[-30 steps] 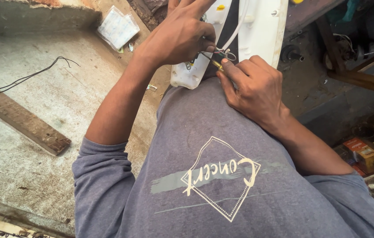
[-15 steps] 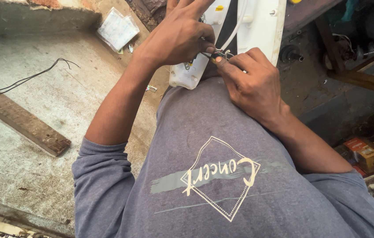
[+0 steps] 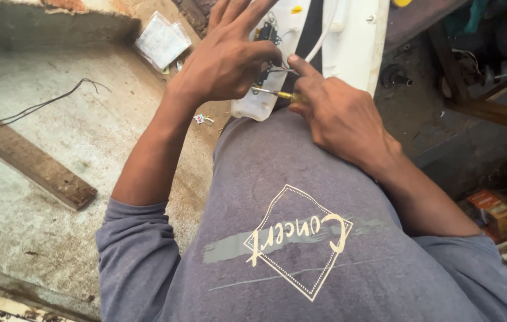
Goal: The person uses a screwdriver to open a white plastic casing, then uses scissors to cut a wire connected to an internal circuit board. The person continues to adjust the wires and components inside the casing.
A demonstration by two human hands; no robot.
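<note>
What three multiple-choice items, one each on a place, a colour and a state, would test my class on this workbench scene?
1. Where does the wooden strip lie?
A. on the grey surface, left of the person
B. on the white casing
C. in the right hand

2. What colour is the casing?
A. red
B. white
C. black

3. How is the small screwdriver held?
A. lying loose
B. gripped in the right hand
C. gripped in the left hand

Answers: 1 A, it rests there alone; 2 B, plainly white plastic; 3 B, fingers close around its handle.
</note>
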